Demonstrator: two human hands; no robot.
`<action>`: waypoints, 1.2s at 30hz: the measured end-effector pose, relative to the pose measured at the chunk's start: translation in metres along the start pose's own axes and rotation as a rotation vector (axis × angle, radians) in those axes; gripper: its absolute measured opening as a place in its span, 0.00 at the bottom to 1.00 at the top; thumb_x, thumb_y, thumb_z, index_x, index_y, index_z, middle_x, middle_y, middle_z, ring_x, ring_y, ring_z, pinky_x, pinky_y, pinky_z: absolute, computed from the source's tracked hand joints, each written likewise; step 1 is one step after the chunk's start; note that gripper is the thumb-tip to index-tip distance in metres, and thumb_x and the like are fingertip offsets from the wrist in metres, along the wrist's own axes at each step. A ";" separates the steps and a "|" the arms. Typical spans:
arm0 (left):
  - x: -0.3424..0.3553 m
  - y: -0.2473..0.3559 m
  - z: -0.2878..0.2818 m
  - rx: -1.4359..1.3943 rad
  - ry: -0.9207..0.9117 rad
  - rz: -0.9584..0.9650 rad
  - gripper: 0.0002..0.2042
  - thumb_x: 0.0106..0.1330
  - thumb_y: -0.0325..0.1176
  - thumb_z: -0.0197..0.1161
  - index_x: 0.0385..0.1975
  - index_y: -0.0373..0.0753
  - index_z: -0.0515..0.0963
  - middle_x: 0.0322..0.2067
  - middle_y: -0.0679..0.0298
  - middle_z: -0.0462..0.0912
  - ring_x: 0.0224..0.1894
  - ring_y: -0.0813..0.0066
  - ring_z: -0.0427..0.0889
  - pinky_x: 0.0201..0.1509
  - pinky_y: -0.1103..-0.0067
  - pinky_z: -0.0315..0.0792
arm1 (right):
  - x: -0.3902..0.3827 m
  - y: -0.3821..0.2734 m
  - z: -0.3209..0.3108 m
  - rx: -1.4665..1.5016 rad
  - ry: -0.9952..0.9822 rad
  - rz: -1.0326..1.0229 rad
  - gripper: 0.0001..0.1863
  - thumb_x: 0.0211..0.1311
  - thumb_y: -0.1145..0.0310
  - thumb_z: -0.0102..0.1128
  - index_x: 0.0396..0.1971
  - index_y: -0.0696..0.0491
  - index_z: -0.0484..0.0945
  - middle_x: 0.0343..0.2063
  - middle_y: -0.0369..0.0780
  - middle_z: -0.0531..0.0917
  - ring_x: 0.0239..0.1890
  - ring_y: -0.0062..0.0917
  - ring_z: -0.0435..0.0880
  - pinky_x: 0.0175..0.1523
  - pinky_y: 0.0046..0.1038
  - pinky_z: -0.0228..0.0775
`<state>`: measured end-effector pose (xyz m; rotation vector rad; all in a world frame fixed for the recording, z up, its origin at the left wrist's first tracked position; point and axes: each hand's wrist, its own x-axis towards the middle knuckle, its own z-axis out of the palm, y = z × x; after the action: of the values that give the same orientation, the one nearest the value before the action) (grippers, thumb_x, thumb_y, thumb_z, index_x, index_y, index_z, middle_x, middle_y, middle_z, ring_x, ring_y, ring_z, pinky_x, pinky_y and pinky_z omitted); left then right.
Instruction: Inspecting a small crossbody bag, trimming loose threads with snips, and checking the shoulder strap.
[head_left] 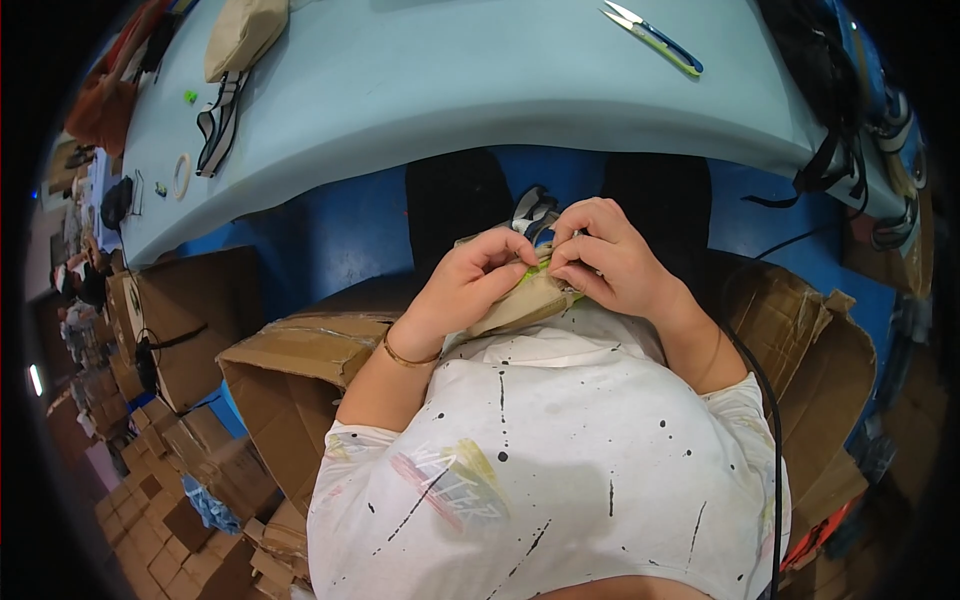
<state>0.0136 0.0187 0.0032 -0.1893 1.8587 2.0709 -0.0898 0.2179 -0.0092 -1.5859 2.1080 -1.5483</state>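
Note:
A beige fabric item (507,312) rests in my lap, with a bright green strip (525,275) along it and a striped strap (532,210) beyond it. My left hand (470,280) pinches the item near the green strip, fingertips curled over it. Beside it, my right hand (610,265) grips the same spot with bent fingers, partly hiding what is between the fingertips. The two hands nearly touch.
The pale blue table (450,110) bears snips (652,40), another beige bag (240,35), a loose strap (215,130) and a tape roll (181,176). Black bags (815,70) hang at the right. Cardboard boxes (270,410) flank me; other people (70,275) appear far left.

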 end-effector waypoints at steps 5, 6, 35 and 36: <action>0.002 0.004 0.006 0.127 0.045 0.007 0.07 0.60 0.26 0.60 0.38 0.34 0.77 0.29 0.72 0.78 0.30 0.89 0.72 0.33 0.86 0.66 | 0.006 -0.007 0.003 -0.050 0.036 -0.001 0.08 0.45 0.75 0.66 0.25 0.50 0.76 0.35 0.33 0.75 0.41 0.28 0.74 0.49 0.30 0.61; 0.002 0.006 0.007 0.126 0.044 0.009 0.07 0.60 0.26 0.60 0.38 0.34 0.77 0.29 0.72 0.78 0.30 0.89 0.72 0.33 0.86 0.66 | 0.007 -0.007 0.003 -0.052 0.036 -0.001 0.08 0.45 0.75 0.66 0.25 0.50 0.76 0.35 0.33 0.75 0.41 0.28 0.74 0.49 0.30 0.61; 0.007 -0.011 -0.008 0.685 0.241 0.537 0.04 0.63 0.23 0.57 0.35 0.37 0.73 0.28 0.59 0.72 0.27 0.63 0.74 0.30 0.78 0.71 | 0.051 0.041 -0.080 -0.221 0.268 0.619 0.13 0.67 0.66 0.49 0.45 0.54 0.78 0.29 0.41 0.80 0.32 0.31 0.79 0.37 0.29 0.72; 0.007 -0.010 -0.009 0.686 0.249 0.535 0.04 0.63 0.23 0.57 0.35 0.37 0.73 0.28 0.59 0.72 0.27 0.63 0.74 0.30 0.78 0.71 | 0.045 0.025 -0.075 0.029 0.185 0.782 0.13 0.67 0.66 0.49 0.45 0.55 0.78 0.30 0.42 0.80 0.32 0.30 0.79 0.38 0.29 0.71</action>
<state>0.0095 0.0121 -0.0095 0.2653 2.9006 1.5891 -0.1708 0.2320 0.0297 -0.4773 2.3436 -1.4324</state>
